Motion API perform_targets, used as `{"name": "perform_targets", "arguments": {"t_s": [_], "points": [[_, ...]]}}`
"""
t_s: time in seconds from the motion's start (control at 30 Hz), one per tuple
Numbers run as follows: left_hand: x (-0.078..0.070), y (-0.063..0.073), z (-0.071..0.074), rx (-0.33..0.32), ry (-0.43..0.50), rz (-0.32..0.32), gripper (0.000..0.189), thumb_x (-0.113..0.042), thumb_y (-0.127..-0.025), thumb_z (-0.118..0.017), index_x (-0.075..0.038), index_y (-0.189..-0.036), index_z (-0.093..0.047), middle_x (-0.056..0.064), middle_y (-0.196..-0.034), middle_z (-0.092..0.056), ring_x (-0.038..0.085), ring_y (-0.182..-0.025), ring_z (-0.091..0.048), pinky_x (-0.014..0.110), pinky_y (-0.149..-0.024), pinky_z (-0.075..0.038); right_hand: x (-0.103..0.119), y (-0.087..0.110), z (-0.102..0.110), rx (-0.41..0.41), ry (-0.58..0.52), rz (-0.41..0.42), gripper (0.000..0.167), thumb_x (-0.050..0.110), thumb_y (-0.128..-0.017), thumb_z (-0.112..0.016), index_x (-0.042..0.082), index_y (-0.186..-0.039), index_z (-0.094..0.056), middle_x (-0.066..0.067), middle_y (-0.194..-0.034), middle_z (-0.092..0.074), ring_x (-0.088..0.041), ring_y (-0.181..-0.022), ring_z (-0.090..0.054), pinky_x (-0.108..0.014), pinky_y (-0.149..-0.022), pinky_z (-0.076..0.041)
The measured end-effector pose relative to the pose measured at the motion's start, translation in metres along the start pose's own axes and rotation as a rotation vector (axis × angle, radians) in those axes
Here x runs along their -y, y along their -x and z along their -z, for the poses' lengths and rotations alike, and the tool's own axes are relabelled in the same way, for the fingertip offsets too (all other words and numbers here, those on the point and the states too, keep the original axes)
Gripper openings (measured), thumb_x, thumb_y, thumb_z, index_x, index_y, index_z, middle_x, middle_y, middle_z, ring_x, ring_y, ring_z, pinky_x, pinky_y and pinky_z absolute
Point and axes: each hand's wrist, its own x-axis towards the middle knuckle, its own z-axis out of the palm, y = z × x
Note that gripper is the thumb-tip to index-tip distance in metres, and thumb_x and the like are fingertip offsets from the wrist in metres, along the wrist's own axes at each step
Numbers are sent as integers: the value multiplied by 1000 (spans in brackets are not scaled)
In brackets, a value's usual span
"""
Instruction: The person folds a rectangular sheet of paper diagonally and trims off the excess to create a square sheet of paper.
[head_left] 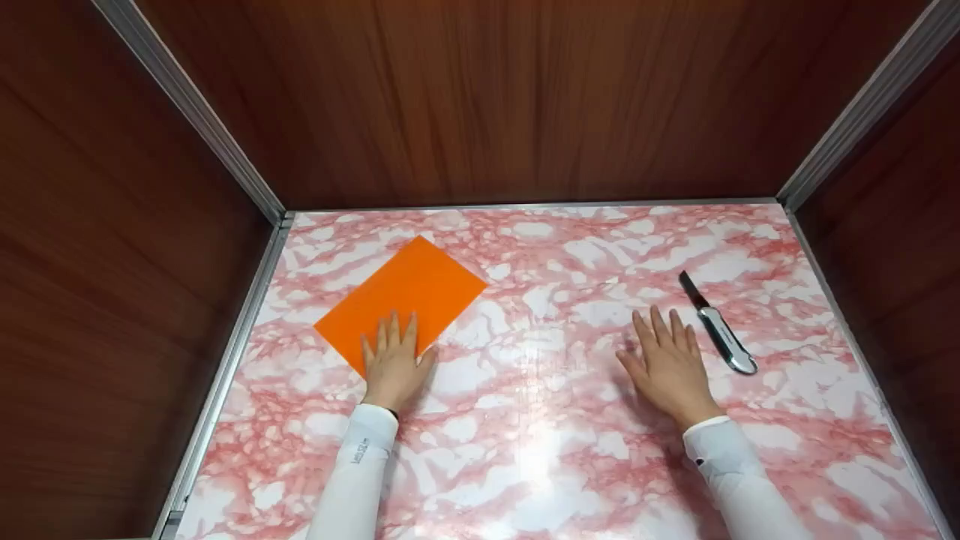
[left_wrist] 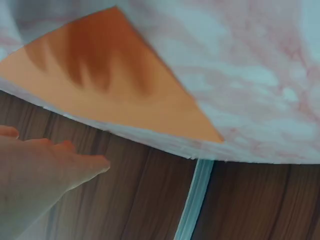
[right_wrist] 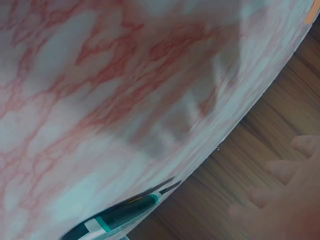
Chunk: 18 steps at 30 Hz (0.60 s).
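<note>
A flat orange rectangular sheet lies at a slant on the left of the table. My left hand, fingers straight and spread, is over the sheet's near edge; in the left wrist view the hand casts a finger-shaped shadow on the orange sheet. On the right lies a utility knife with its dark blade extended and pointing away, its handle dark green and silver. Just left of it hovers my right hand, fingers extended, holding nothing. The right wrist view shows that hand and the utility knife.
The table has a red-and-white marbled top. Dark wood panels rise at the back and both sides, with metal corner posts. Bright glare falls on the near middle of the tabletop.
</note>
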Motion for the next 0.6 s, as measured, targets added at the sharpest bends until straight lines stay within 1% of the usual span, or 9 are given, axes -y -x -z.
{"name": "perform_targets", "arguments": {"t_s": [0.13,0.2,0.27,0.33,0.43,0.6], "points": [[8,8,-11,90,36,90,77,-60,-96,-43,-18,-157,-20,18,-160,-8,40,-145,-4,66,-108,3,1,8,-9,61,-24,18,74,55,-97,-47,10,-154,-29,-23,-156,-21,-46,-142,-11,-58,-111,-10],[7,14,-16,128,40,111,77,-61,-97,-39,-18,-157,-19,18,-160,-7,40,-145,-2,66,-108,3,3,12,-14,85,-28,26,74,54,-98,-47,8,-153,-31,-24,-156,-22,-47,-142,-12,-58,-112,-11],[2,18,-20,147,38,112,77,-61,-97,-38,-18,-157,-19,18,-160,-7,40,-145,-1,66,-108,3,7,16,-19,98,-25,33,73,53,-98,-47,7,-152,-32,-24,-156,-23,-46,-142,-13,-57,-112,-11],[-6,21,-24,150,24,93,77,-62,-97,-38,-17,-157,-20,18,-160,-7,40,-145,0,66,-108,3,11,18,-24,106,-23,42,73,53,-98,-47,7,-152,-33,-24,-155,-23,-46,-142,-13,-56,-112,-11],[-20,24,-29,149,-3,47,77,-62,-96,-38,-17,-156,-22,18,-160,-9,40,-145,-1,65,-109,1,20,20,-29,118,-18,60,73,54,-98,-47,7,-152,-32,-23,-155,-24,-46,-142,-13,-55,-113,-11],[-42,27,-34,145,-43,-65,75,-62,-96,-38,-16,-155,-27,18,-159,-14,42,-145,-5,65,-109,-4,36,18,-36,126,-17,134,71,51,-98,-49,8,-152,-34,-23,-154,-27,-46,-141,-16,-55,-113,-13]]}}
